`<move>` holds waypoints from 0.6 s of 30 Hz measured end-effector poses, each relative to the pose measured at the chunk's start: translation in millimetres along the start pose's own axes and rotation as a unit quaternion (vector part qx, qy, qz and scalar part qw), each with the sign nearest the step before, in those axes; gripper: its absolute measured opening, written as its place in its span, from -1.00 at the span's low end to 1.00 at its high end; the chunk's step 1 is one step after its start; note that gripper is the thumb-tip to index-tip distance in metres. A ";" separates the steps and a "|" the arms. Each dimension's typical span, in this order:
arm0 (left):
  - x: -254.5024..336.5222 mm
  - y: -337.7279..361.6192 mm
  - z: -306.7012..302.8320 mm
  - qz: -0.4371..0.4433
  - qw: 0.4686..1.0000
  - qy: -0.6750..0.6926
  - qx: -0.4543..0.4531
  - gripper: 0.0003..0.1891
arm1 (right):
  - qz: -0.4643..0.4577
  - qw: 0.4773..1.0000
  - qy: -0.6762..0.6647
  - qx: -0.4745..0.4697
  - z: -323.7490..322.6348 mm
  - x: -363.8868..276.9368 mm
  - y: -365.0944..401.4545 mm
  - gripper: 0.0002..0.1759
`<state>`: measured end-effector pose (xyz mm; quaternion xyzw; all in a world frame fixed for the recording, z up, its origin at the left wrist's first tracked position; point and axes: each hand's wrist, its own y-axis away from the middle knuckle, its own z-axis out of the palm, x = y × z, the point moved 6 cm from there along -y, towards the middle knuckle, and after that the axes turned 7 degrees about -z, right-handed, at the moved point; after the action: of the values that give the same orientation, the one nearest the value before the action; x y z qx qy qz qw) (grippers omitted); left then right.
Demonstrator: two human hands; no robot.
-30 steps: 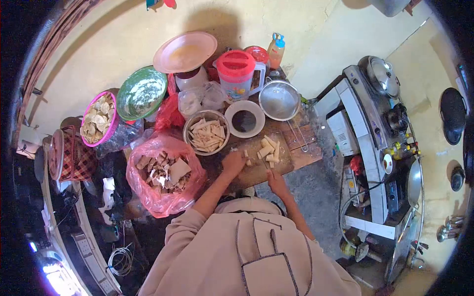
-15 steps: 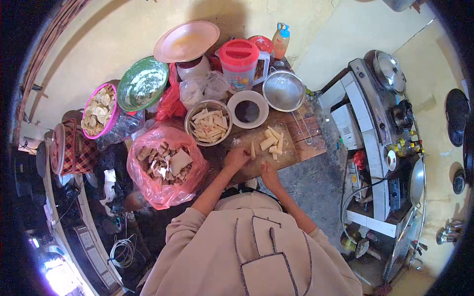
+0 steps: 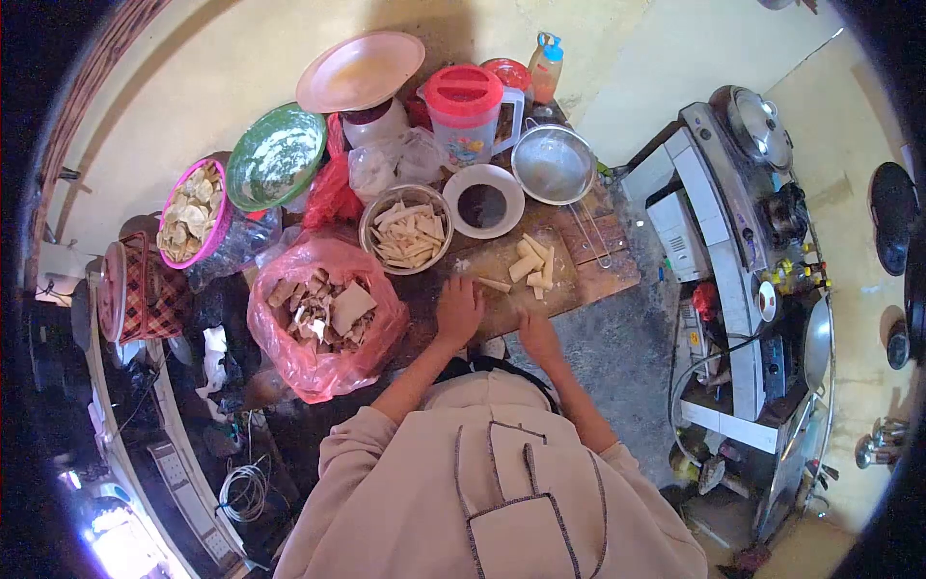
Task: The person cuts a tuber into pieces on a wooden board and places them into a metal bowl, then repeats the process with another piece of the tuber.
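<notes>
1. Showing the head view, the figure places your left hand (image 3: 459, 307) at the near left part of the cutting board (image 3: 563, 282). Your fingers are bent and bunched; whether they grip anything, you cannot tell.
2. One pale strip (image 3: 494, 285) lies on the board just beside those fingertips, pointing away to the right. Contact between strip and fingertips is too small to make out.
3. Your right hand (image 3: 537, 335) is at the board's near edge, its fingers curled. What they close on, if anything, you cannot tell.
4. Beyond your right hand, note the loose pile of pale pieces (image 3: 533, 268) on the board, well apart from both hands.
5. Past your left hand stands the metal bowl (image 3: 365, 236), filled with cut strips (image 3: 409, 232). To its right, observe the white bowl (image 3: 511, 224) with dark contents, then the sieve (image 3: 553, 162), whose handle reaches over the wooden table (image 3: 608, 275).
6. At your left, the open pink bag (image 3: 313, 372) holds irregular brown and whitish pieces (image 3: 318, 314).
7. Farther back, locate the red-lidded pitcher (image 3: 465, 106), the green basin (image 3: 278, 154) and the pink-rimmed basket (image 3: 224, 217) of pale slices (image 3: 193, 214).
</notes>
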<state>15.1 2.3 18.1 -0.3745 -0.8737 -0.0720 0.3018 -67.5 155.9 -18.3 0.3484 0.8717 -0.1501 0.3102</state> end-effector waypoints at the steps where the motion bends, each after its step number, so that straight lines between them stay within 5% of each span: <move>1: 6.2 2.9 -6.8 0.054 0.996 -0.066 0.029 -0.71 | 0.004 1.000 0.021 -0.015 -16.0 -11.8 -3.8 -0.50; 5: 13.9 10.4 -8.8 0.144 0.981 -0.125 0.030 -0.69 | 0.034 0.997 0.023 -0.061 -25.7 4.9 -17.9 -0.50; 8: 5.5 0.5 2.2 0.141 0.979 -0.147 0.010 -0.72 | 0.029 0.992 0.053 -0.115 -33.2 -3.8 -12.5 -0.46; 18: -3.2 -11.4 -5.6 0.042 0.994 -0.091 0.039 -0.60 | 0.037 0.996 0.029 -0.074 -14.9 -19.4 9.6 -0.51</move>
<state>11.4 -9.8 21.9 -0.4040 -0.8831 0.0089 0.2382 -56.4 159.9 5.1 0.3608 0.8755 -0.0630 0.3152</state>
